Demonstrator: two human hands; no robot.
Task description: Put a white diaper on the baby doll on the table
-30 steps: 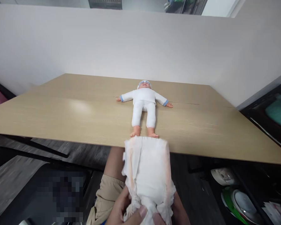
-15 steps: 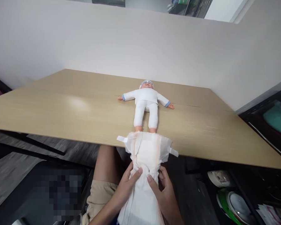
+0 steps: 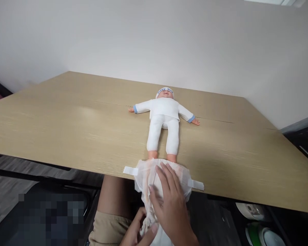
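A white diaper (image 3: 143, 177) lies unfolded over the table's front edge and hangs down in front of my lap. Its two white tapes stick out to either side. My left hand (image 3: 140, 229) is closed on the gathered left edge of the diaper, low in the view. Spread across the diaper's upper part is my right hand (image 3: 170, 201), palm down and fingers stretched out. Just beyond the diaper's top edge a doll (image 3: 165, 108) in white clothes with blue cuffs lies on its back, arms out, feet towards me.
The doll rests on a light wooden table (image 3: 79, 136) against a pale wall (image 3: 118, 37). A black chair (image 3: 12, 222) stands at lower left. Under the table at lower right are a white container (image 3: 250, 210) and a green and white object (image 3: 261, 235).
My right hand has let go of the diaper's right edge and moved up onto its surface. The left hand has moved lower, still holding the left edge. The view has tilted down.
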